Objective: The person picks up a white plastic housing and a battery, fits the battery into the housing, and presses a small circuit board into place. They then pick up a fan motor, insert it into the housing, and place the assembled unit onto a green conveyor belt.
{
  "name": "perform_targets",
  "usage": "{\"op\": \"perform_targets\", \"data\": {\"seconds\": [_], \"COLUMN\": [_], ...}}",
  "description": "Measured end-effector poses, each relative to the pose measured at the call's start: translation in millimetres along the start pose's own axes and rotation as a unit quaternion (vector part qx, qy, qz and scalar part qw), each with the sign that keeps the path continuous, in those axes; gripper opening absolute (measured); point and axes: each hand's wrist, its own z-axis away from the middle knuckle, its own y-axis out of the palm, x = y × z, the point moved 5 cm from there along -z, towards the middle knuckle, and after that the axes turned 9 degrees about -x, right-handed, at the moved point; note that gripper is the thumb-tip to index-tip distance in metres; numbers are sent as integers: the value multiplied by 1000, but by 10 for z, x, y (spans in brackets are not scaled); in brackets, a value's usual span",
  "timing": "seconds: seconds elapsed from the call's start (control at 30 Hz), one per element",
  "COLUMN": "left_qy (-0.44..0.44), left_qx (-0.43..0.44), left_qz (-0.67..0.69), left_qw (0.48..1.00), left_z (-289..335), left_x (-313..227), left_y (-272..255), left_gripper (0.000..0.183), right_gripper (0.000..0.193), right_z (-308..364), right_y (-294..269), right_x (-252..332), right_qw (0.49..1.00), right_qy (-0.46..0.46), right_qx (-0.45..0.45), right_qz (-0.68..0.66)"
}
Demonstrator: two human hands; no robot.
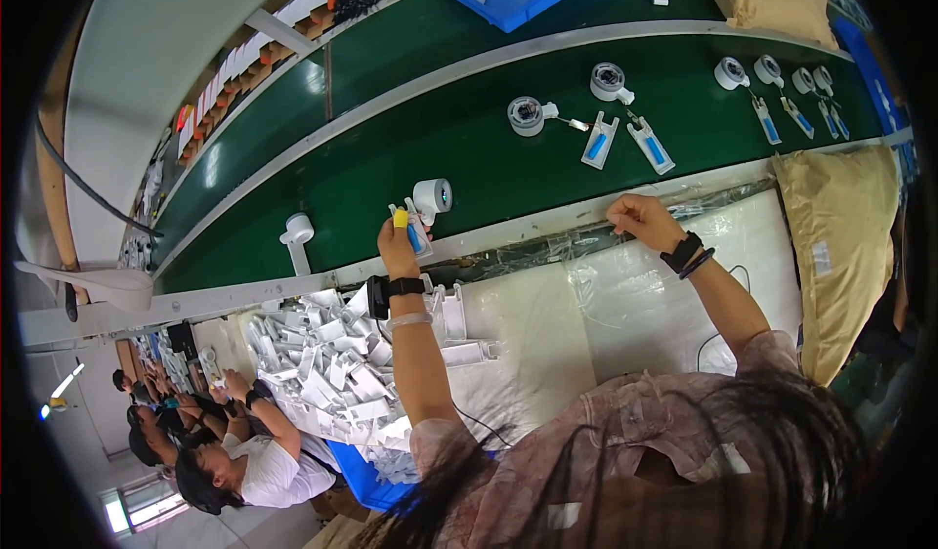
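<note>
My left hand [396,248] is closed on a white round-headed device [430,197] just over the near edge of the green belt. Its handle is open and a blue cell [413,238] shows inside. A small yellow cover [401,219] sits at my thumb tip. Further right, my right hand [645,222] hovers by the belt's edge with fingers curled together in a pinch; whatever is between them, if anything, cannot be made out. Two similar devices with open handles, one with a round head [526,116] and one with another round head [608,82], lie on the belt beyond it.
Several more devices [767,68] rest on the belt [391,139] at the far right. White plastic shells [337,363] are heaped left of my left forearm. A blue tray [532,2] stands at the back, a brown sack [840,246] at the right. Co-workers [264,461] sit at the left.
</note>
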Motion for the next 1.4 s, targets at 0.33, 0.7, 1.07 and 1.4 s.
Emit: {"op": "perform_targets", "data": {"seconds": [0.33, 0.7, 1.07, 1.4], "left_qy": [9, 14, 25, 40], "left_qx": [-17, -39, -56, -19], "left_qz": [2, 20, 56, -5], "left_qw": [1000, 999, 997, 999], "left_z": [-64, -79, -233, -317], "left_x": [29, 22, 98, 38], "left_y": [-136, -149, -151, -353], "left_gripper": [30, 30, 28, 27], "right_gripper": [7, 5, 6, 6], "right_z": [7, 12, 12, -3], "right_y": [-4, -19, -21, -25], "right_x": [-15, -34, -75, -64], "right_qw": [1000, 1000, 1000, 1000], "right_qy": [12, 8, 12, 8], "right_qx": [10, -8, -12, 2], "right_qz": [3, 3, -3, -9]}}
